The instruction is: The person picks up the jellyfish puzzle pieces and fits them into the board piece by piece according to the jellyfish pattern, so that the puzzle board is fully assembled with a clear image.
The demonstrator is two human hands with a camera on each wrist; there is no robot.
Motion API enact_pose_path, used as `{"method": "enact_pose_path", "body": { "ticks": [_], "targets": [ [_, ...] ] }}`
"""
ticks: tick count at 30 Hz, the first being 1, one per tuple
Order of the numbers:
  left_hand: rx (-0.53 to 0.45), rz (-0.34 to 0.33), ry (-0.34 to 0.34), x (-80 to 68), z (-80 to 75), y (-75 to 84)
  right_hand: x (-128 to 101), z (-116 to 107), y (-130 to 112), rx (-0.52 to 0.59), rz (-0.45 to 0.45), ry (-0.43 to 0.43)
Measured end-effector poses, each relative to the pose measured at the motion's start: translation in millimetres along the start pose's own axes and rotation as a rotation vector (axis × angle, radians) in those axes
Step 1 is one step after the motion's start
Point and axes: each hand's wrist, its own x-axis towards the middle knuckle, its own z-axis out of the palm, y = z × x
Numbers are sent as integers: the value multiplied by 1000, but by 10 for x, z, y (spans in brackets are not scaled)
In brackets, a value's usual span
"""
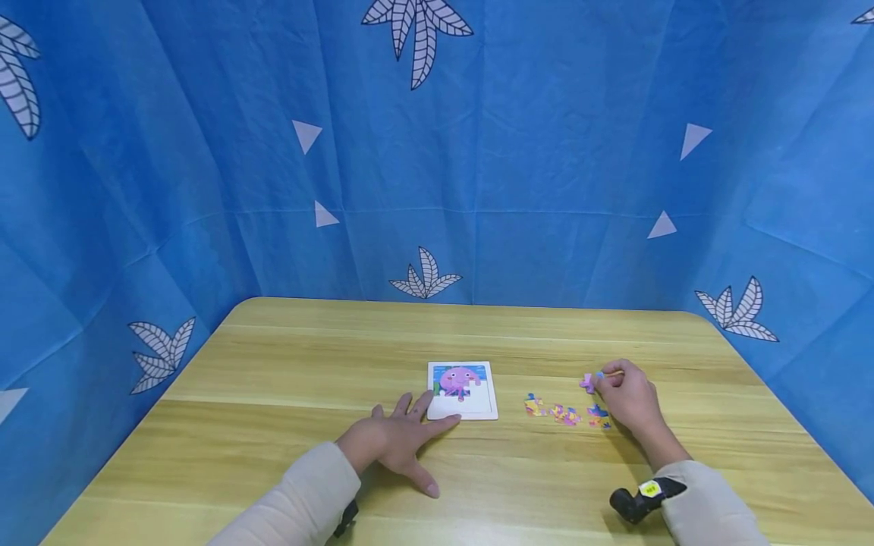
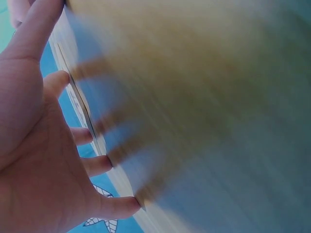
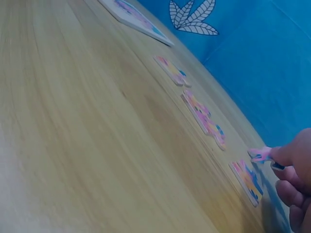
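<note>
Right hand pinches one puzzle piece

In the head view, the left hand [image 1: 403, 440], fingers spread apart, is at the white square jigsaw board [image 1: 479, 407], partly filled. The right hand [image 1: 630, 394] pinches a small pink-and-blue jigsaw piece [image 1: 587, 383] near the bright loose pieces [image 1: 565, 415].

In the left wrist view, the fingers point towards the yellowish wooden table [image 2: 243, 184].

In the right wrist view, the thumb holds the piece. This step seems piece-picking; next calls, I judge, for orienting it.

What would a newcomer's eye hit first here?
Probably the leaf-printed blue curtain behind the table. Next, the white jigsaw tray with its pink cartoon creature, mid-table, the spread left hand at its near left corner. Then the right hand, farther right, pinching a pink jigsaw piece.
</note>
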Motion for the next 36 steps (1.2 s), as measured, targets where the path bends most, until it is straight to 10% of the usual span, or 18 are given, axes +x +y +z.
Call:
{"method": "enact_pose_path", "body": {
  "ticks": [36],
  "targets": [
    [21,-12,2,37,12,10,-68,541,-615,258,-72,-100]
  ]
}}
